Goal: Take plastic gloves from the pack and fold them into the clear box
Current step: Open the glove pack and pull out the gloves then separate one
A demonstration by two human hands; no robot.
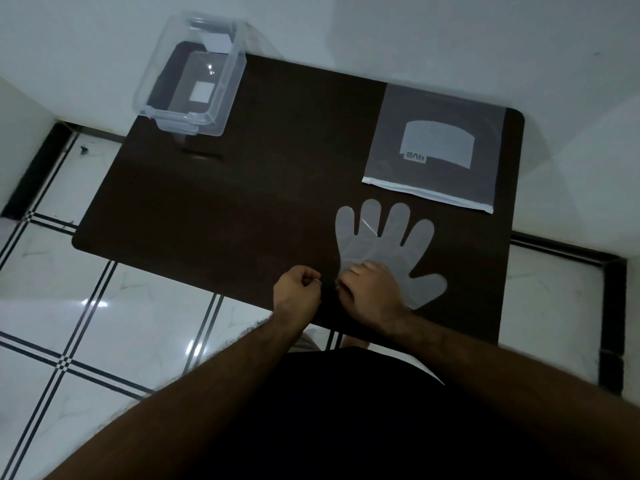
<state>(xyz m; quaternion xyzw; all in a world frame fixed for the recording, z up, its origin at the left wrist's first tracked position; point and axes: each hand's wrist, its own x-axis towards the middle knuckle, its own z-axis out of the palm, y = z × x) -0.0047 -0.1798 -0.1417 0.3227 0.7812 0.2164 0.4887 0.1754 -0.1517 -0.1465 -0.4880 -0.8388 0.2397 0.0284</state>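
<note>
A translucent plastic glove [391,240] lies flat on the dark table [242,188], fingers pointing away from me. My right hand [370,289] rests on its cuff end, fingers bent down onto the plastic. My left hand [298,289] is just left of it, fingers curled, thumb and forefinger pinched together; whether it pinches the glove's edge is unclear. The glove pack [436,147], a flat grey bag with a white label, lies at the far right. The clear box [190,81] stands open at the far left corner.
The table stands against white walls, over a white tiled floor [104,306] with dark stripes. The near table edge runs just under my wrists. The box overhangs the far left corner slightly.
</note>
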